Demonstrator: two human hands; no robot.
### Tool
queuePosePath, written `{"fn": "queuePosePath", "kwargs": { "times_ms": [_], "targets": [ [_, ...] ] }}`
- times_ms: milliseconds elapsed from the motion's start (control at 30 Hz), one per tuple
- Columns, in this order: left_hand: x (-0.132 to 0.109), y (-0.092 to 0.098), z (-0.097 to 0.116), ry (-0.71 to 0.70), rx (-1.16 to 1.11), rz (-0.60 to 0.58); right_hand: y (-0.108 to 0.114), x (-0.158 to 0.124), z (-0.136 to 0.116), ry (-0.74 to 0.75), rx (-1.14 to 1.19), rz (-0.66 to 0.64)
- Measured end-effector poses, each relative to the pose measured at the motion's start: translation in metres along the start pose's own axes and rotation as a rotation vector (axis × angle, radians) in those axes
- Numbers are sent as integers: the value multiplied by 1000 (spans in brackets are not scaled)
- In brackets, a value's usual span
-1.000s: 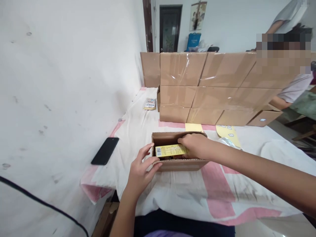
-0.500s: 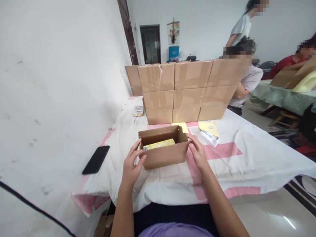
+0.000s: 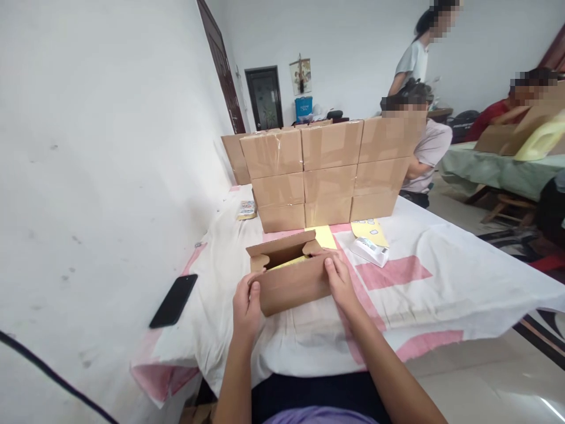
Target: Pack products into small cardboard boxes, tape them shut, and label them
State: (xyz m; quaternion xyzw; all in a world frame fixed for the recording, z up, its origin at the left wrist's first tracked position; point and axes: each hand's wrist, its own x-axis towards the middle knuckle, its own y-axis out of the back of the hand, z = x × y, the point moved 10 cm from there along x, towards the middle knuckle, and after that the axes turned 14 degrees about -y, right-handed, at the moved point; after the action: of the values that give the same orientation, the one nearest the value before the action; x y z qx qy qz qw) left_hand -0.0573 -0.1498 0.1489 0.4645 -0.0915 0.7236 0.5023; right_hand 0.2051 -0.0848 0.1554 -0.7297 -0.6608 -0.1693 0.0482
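An open cardboard box (image 3: 293, 287) stands on the cloth-covered table in front of me. My left hand (image 3: 248, 297) grips its near left corner, thumb on the near wall. At the near right corner, my right hand (image 3: 339, 280) holds the top edge, with the thumb on the front. Two small side flaps lean inward over the opening. Inside lies a yellow packet (image 3: 289, 263), mostly hidden by the near wall.
Stacked closed cartons (image 3: 331, 176) form a wall behind the box. A black phone (image 3: 173, 300) lies left, a white box (image 3: 371, 252) and yellow paper (image 3: 373, 231) right, a small packet (image 3: 246, 210) at the back left. Other people are beyond the table (image 3: 424, 300).
The box's side flaps have folded inward, hiding more of the yellow packet. Both my hands have shifted onto the near wall's corners, thumbs pressed on its front. The view has shifted slightly.
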Motion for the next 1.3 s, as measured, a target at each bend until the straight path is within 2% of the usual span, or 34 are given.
{"fn": "queuePosePath", "kwargs": {
  "times_ms": [100, 200, 300, 367, 467, 533, 600, 700, 733, 800, 867, 933, 1033, 1300],
  "targets": [
    [8, -2, -9, 52, 26, 13, 8, 7, 11, -124, 33, 72],
    [24, -6, -17, 46, 60, -37, 4, 21, 13, -164, 7, -14],
    [41, -6, -22, 7, 116, -118, -4, 34, 0, -72, -95, -125],
    [47, -6, -18, -27, 170, -173, -6, 37, -10, 21, -182, -139],
    [50, -11, -4, -73, 262, -284, -8, 33, -19, 151, -308, -157],
    [51, -18, 10, -105, 330, -349, -3, 31, -17, 188, -368, -208],
    [51, -25, 23, -137, 398, -393, 24, 41, -3, 103, -463, -158],
    [50, -37, 36, -186, 482, -445, 103, 70, 28, -171, -660, 67],
    [48, -40, 38, -209, 526, -467, 127, 80, 38, -253, -705, 100],
    [44, -45, 40, -254, 626, -508, 165, 97, 58, -413, -775, 87],
    [41, -46, 39, -278, 700, -527, 188, 108, 78, -563, -840, 24],
    [41, -46, 38, -274, 715, -526, 197, 113, 91, -676, -894, -43],
    [46, -45, 37, -264, 700, -538, 197, 115, 102, -772, -947, -114],
    [55, -46, 36, -261, 660, -580, 189, 111, 111, -862, -950, -211]
  ]
}}
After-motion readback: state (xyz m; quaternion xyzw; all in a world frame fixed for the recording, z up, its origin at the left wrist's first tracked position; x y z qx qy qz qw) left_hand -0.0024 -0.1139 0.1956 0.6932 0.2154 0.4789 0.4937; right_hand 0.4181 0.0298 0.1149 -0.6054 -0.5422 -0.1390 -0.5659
